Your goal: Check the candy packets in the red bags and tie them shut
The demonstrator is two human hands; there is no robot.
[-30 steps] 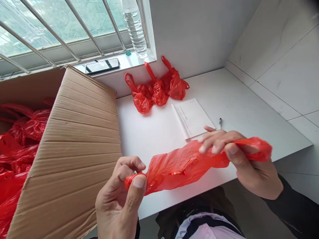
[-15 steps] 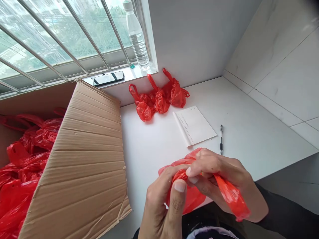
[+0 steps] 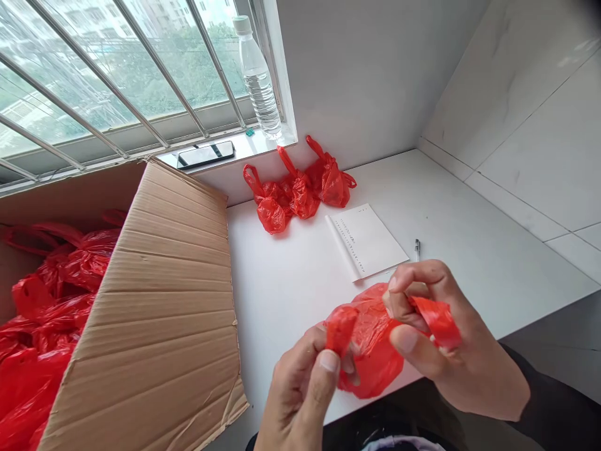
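Left hand (image 3: 300, 391) and right hand (image 3: 453, 354) each pinch one red bag (image 3: 373, 351). Three knotted bags (image 3: 295, 194) sit at twelve o'clock. The hands have drawn apart since.

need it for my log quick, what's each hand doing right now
Left hand: closed, pinching one twisted end of the red plastic bag.
Right hand: closed, holding the bag's other end.

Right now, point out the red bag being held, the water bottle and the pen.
red bag (image 3: 370, 351): head view, on its bunched middle.
water bottle (image 3: 259, 81): head view, on the middle of its clear body.
pen (image 3: 416, 248): head view, on its visible upper end.
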